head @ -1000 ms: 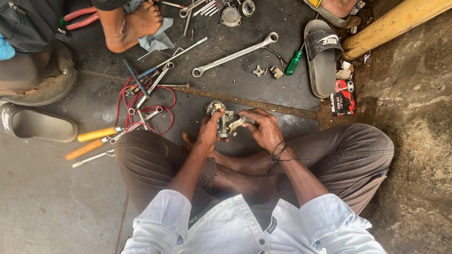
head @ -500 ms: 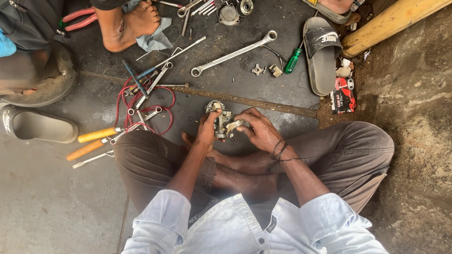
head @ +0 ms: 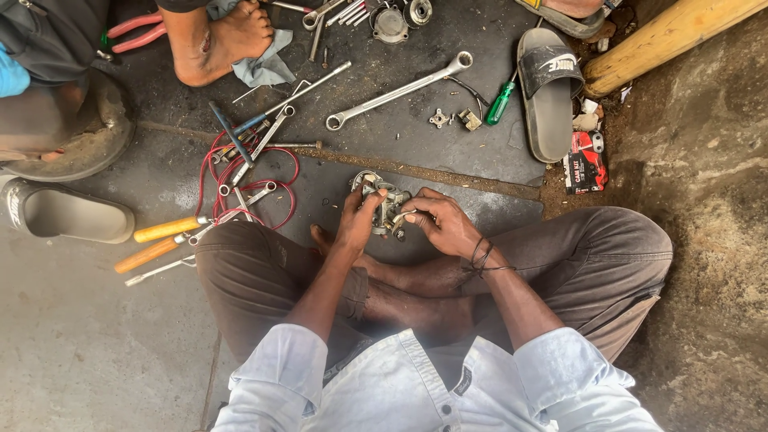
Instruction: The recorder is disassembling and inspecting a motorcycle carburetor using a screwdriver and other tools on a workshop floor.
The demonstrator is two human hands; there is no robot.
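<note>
Both hands hold a small metal engine part above crossed legs, at the centre of the view.

The left hand (head: 358, 220) and right hand (head: 442, 226) each close their grip on the grey, knobbly cast part (head: 382, 204); fingers hide its underside. At 12 o'clock lies a long, smooth steel spanner (head: 398, 90); at 9 o'clock, looped red wire (head: 240, 172) and orange-handled tools (head: 164, 240) on the dark floor (head: 416, 136).
</note>
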